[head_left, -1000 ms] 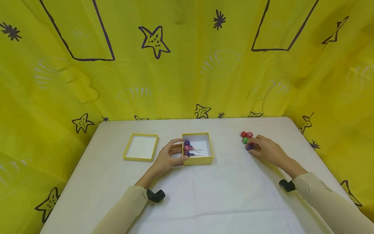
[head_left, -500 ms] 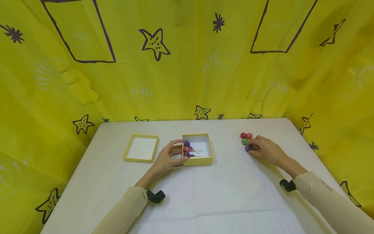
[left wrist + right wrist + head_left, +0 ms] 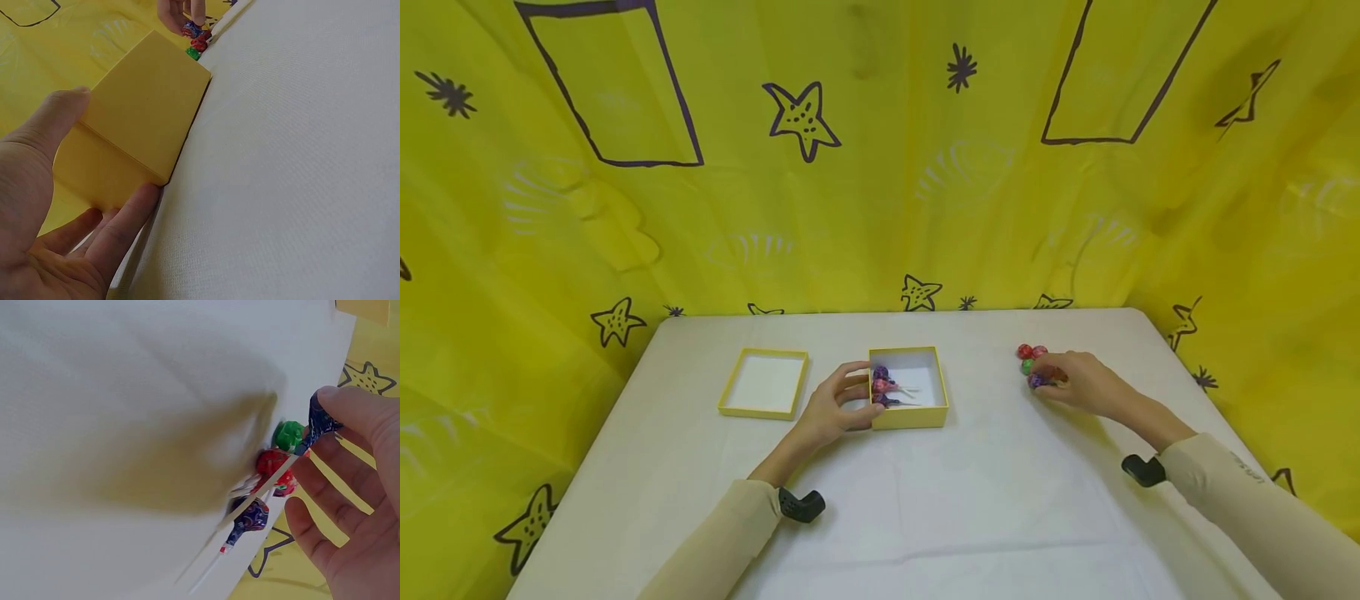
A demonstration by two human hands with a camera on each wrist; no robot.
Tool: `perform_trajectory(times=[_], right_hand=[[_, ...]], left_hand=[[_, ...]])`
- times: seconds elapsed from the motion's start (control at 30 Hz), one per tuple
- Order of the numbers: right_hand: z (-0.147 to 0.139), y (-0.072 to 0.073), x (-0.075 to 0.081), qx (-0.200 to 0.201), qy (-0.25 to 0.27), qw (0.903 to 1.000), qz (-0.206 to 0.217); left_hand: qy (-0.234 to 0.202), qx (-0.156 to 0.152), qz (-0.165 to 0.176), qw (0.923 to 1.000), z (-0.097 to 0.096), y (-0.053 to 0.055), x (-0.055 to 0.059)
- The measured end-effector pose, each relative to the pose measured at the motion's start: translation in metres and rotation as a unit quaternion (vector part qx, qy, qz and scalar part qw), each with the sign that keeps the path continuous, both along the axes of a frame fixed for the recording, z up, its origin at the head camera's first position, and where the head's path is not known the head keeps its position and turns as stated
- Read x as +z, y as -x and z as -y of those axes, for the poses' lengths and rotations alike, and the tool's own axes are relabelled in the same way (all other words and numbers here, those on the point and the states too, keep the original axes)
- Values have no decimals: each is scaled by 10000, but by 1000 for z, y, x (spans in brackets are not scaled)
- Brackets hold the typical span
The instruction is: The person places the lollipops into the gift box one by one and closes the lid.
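My left hand [image 3: 835,407] holds the left side of an open yellow box [image 3: 912,418]. In the left wrist view its thumb lies on the upper edge of the box [image 3: 147,94] and its fingers are low on the wall. Inside, purple and pink wrapped lollipops [image 3: 884,386] lie along the left wall, sticks pointing right. My right hand [image 3: 1086,385] pinches a dark purple lollipop [image 3: 320,419] between thumb and fingers, its stick slanting down. Behind it lie a green lollipop [image 3: 289,435], red ones [image 3: 272,464] and another purple lollipop [image 3: 251,516].
A yellow-rimmed box lid [image 3: 764,383] lies inside up, left of the box. White cloth covers the table [image 3: 970,500]. A yellow patterned curtain [image 3: 865,208] hangs behind and at both sides.
The right hand, with the purple lollipop at its fingertips, has shifted very slightly. The left hand stays on the box. The view has tilted slightly upward.
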State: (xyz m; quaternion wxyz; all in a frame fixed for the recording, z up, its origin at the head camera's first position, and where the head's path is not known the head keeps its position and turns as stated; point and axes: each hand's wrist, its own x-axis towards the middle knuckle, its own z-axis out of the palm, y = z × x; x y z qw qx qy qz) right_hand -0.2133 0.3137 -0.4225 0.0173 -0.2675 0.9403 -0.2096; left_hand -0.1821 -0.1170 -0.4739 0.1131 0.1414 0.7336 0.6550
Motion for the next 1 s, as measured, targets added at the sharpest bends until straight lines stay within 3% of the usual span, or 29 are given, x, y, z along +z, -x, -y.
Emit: perform_trajectory(times=[0.33, 0.6, 1.0], right_hand=[[4, 0, 12, 176, 5, 9998, -72], [6, 5, 18, 453, 215, 9976, -478], [10, 11, 32, 448, 248, 9984, -225]], left_hand=[[52, -5, 42, 10000, 0, 0, 0], [74, 34, 14, 10000, -1, 0, -1], [-86, -26, 105, 9999, 0, 1, -5]])
